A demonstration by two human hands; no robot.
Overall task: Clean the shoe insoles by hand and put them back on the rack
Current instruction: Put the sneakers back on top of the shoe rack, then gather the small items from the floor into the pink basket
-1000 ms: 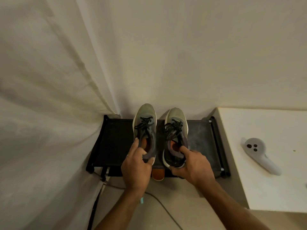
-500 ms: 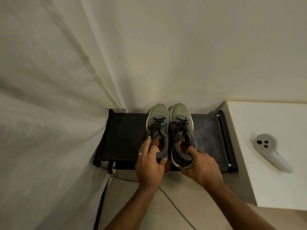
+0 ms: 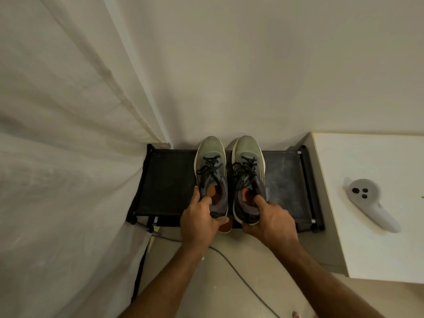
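Left hand point(image 3: 200, 220) and right hand point(image 3: 270, 220) each clamped on a shoe point(image 3: 212, 177) heel, both atop the rack point(image 3: 169, 180); likely light, soft-collared, orange insoles point(image 3: 212, 191) floppy; best pinched at heel edge

Pretty dim, warm indoor light; soft shadows, no glare, strong wide-angle bending at edges, slightly soft focus overall.

I see my left hand point(image 3: 199, 222) gripping the left shoe point(image 3: 211, 173) at its heel, my right hand point(image 3: 271, 222) gripping the right shoe point(image 3: 248, 177), both on the black rack point(image 3: 168, 180) (orange insoles inside).
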